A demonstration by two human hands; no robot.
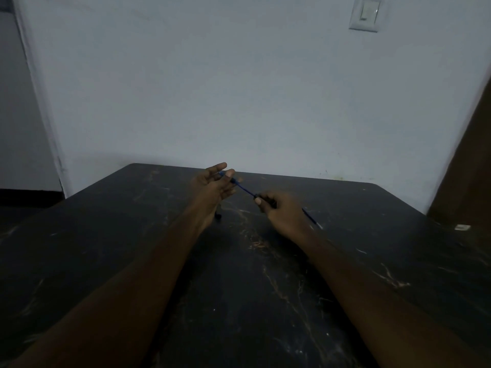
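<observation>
A thin blue pen (245,189) stretches between both hands above the dark table (265,288). My left hand (215,185) pinches its far blue end between thumb and fingertips, while its other fingers are spread. My right hand (279,208) grips the pen's middle with curled fingers. The pen's rear end, with a pale tip (317,224), sticks out behind the right hand. The light is dim and details of the pen are hard to make out.
A small dark object (218,215) lies on the table under my left wrist. A small white scrap (462,227) sits near the table's right edge. A pale wall with a light switch (366,14) rises behind, and a brown door (467,166) stands at right.
</observation>
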